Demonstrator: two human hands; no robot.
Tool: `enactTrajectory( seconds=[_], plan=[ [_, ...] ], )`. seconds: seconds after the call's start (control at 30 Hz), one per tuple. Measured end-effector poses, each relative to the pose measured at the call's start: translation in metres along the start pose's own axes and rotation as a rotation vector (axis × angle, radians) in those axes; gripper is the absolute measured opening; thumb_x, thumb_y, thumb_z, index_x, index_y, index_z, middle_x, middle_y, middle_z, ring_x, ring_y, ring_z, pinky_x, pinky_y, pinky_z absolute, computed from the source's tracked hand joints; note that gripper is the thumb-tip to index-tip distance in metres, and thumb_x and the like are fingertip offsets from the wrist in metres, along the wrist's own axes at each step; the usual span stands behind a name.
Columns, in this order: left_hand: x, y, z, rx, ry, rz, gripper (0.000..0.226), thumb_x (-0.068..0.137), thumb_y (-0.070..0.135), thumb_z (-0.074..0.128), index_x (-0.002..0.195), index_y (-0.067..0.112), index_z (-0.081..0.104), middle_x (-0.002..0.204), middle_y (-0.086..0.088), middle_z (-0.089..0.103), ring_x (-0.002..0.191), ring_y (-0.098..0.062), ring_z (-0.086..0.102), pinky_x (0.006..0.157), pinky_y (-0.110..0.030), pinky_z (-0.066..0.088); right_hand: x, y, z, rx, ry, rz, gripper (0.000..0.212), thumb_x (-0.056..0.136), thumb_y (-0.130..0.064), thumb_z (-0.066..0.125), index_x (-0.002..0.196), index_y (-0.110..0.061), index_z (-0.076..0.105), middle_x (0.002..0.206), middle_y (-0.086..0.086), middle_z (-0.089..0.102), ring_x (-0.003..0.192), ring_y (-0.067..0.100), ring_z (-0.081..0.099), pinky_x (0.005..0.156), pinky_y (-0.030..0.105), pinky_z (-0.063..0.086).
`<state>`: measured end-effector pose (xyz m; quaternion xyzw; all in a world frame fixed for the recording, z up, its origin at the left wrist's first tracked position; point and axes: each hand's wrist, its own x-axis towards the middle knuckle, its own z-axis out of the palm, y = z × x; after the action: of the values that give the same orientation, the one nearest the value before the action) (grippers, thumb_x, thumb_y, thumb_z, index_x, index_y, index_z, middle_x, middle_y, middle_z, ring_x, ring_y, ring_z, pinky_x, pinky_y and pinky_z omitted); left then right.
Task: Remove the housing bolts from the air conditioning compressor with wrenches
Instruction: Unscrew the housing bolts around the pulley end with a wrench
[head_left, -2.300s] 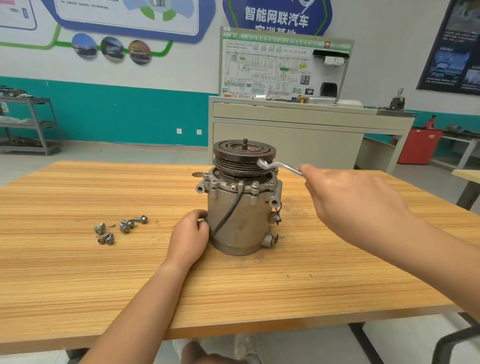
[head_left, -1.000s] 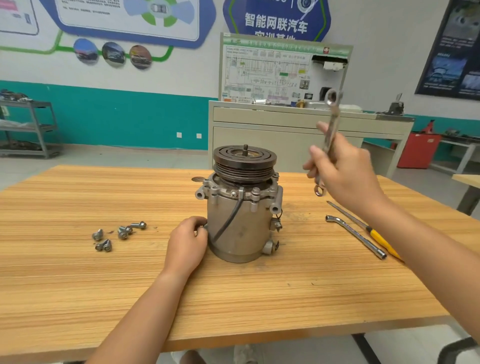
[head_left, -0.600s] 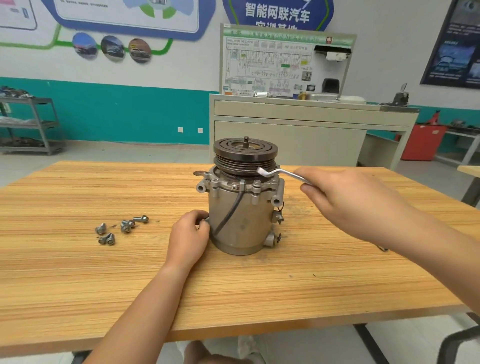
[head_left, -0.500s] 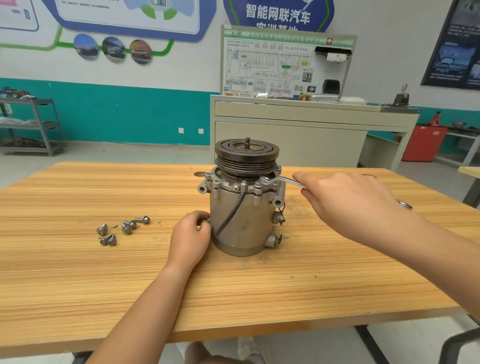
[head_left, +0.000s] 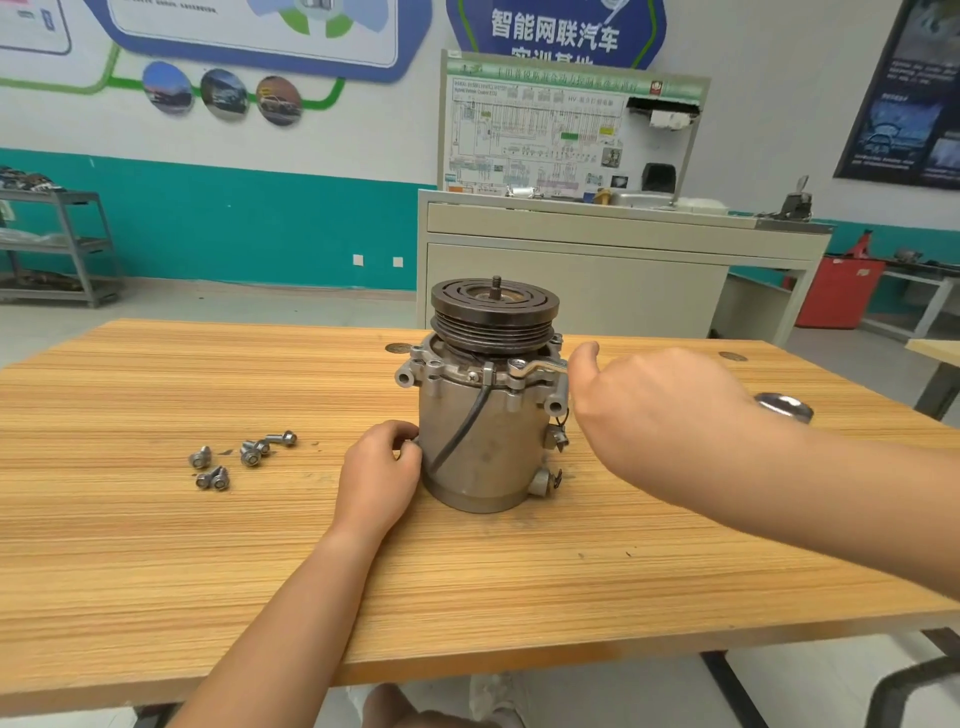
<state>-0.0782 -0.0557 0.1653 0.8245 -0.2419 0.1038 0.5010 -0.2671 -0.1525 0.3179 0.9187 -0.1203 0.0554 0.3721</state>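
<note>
Wrench seated on a bolt of the upright compressor (head_left: 485, 431)

The compressor stands mid-table (head_left: 156, 571). The left hand (head_left: 382, 475) curls against its lower side, holding it. The right hand (head_left: 654, 410) grips the wrench (head_left: 540, 368), whose ring end sits on a flange bolt. Loose bolts (head_left: 244, 457) lie well left.

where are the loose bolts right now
In the head view the loose bolts lie clustered on the wooden table, left of the compressor and of the left hand at its base.
</note>
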Motion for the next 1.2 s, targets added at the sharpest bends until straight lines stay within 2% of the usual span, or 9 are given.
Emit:
enactTrajectory(
  seconds=[0.1, 0.17, 0.4, 0.7, 0.77, 0.9, 1.0, 1.1, 1.2],
  plan=[
    [0.000, 0.000, 0.000, -0.015, 0.000, -0.001, 0.027, 0.090, 0.005, 0.048, 0.110, 0.007, 0.066, 0.111, -0.004, 0.066, 0.095, -0.007, 0.048, 0.078, -0.019, 0.032, 0.004, 0.020, 0.003, 0.070, -0.048, -0.059, 0.021, 0.093, -0.011, 0.028, 0.113, -0.007, 0.037, 0.065, -0.005, 0.040, 0.048, 0.015, 0.029, 0.040, 0.027, 0.019],
    [0.000, 0.000, 0.000, -0.021, 0.001, 0.001, 0.027, 0.090, 0.005, 0.048, 0.109, 0.007, 0.066, 0.110, -0.004, 0.066, 0.094, -0.007, 0.048, 0.078, -0.018, 0.032, 0.010, 0.037, 0.010, 0.155, -0.071, -0.078, 0.007, 0.094, -0.017, 0.028, 0.098, -0.018, 0.034, 0.061, -0.005, 0.034, 0.049, 0.011, 0.031, 0.042, 0.026, 0.020],
    [0.003, 0.002, 0.001, -0.025, 0.008, -0.012, 0.025, 0.090, 0.006, 0.048, 0.106, 0.008, 0.067, 0.104, -0.001, 0.065, 0.092, -0.008, 0.048, 0.075, -0.019, 0.032, 0.044, 0.056, 0.058, 0.051, 0.121, -0.075, 0.034, 0.091, -0.003, 0.037, 0.122, -0.016, 0.040, 0.096, 0.001, 0.059, 0.077, 0.022, 0.058, 0.052, 0.027, 0.035],
    [0.004, 0.001, -0.004, -0.063, 0.028, -0.045, 0.024, 0.090, 0.005, 0.048, 0.106, 0.006, 0.066, 0.095, 0.004, 0.058, 0.093, -0.009, 0.049, 0.075, -0.017, 0.032, 0.080, 0.050, 0.081, 0.089, 0.342, -0.044, 0.027, 0.097, -0.010, 0.036, 0.120, -0.009, 0.050, 0.107, 0.006, 0.064, 0.096, 0.025, 0.061, 0.087, 0.033, 0.044],
    [0.003, 0.001, -0.003, -0.059, 0.012, -0.044, 0.024, 0.090, 0.005, 0.048, 0.106, 0.007, 0.066, 0.095, 0.005, 0.059, 0.093, -0.008, 0.049, 0.075, -0.018, 0.032, 0.070, 0.056, 0.082, 0.229, 0.465, -0.007, 0.027, 0.097, -0.017, 0.044, 0.110, 0.000, 0.060, 0.096, 0.015, 0.068, 0.085, 0.032, 0.064, 0.079, 0.044, 0.048],
    [0.004, 0.003, -0.003, -0.078, 0.054, -0.014, 0.024, 0.089, 0.003, 0.048, 0.102, 0.007, 0.068, 0.094, 0.005, 0.060, 0.092, -0.009, 0.050, 0.071, -0.013, 0.030, 0.033, 0.057, 0.071, 0.646, 0.701, 0.148, 0.024, 0.093, -0.018, 0.049, 0.094, 0.001, 0.063, 0.064, 0.010, 0.060, 0.054, 0.032, 0.056, 0.049, 0.033, 0.041],
    [0.003, 0.005, -0.004, -0.091, 0.117, 0.027, 0.023, 0.088, -0.001, 0.048, 0.098, 0.006, 0.068, 0.099, 0.002, 0.060, 0.091, -0.010, 0.051, 0.072, -0.012, 0.030, 0.009, 0.054, 0.056, 0.651, 0.585, 0.147, 0.030, 0.095, -0.029, 0.043, 0.106, -0.009, 0.063, 0.053, 0.004, 0.055, 0.048, 0.030, 0.054, 0.046, 0.030, 0.041],
    [0.002, 0.006, -0.005, -0.124, 0.151, 0.028, 0.022, 0.087, -0.003, 0.048, 0.094, 0.005, 0.067, 0.106, 0.003, 0.055, 0.097, -0.013, 0.053, 0.080, -0.016, 0.034, -0.011, 0.049, 0.043, 0.500, 0.285, 0.099, 0.041, 0.089, -0.043, 0.025, 0.116, -0.031, 0.053, 0.065, -0.001, 0.062, 0.060, 0.025, 0.058, 0.051, 0.035, 0.049],
    [0.001, 0.006, -0.006, -0.150, 0.149, 0.004, 0.021, 0.089, -0.001, 0.048, 0.094, 0.008, 0.066, 0.114, 0.003, 0.051, 0.094, -0.012, 0.053, 0.081, -0.022, 0.036, -0.016, 0.044, 0.040, 0.458, 0.164, 0.090, 0.035, 0.094, -0.040, 0.028, 0.123, -0.037, 0.047, 0.066, -0.009, 0.052, 0.066, 0.019, 0.053, 0.057, 0.031, 0.048]
  ],
)
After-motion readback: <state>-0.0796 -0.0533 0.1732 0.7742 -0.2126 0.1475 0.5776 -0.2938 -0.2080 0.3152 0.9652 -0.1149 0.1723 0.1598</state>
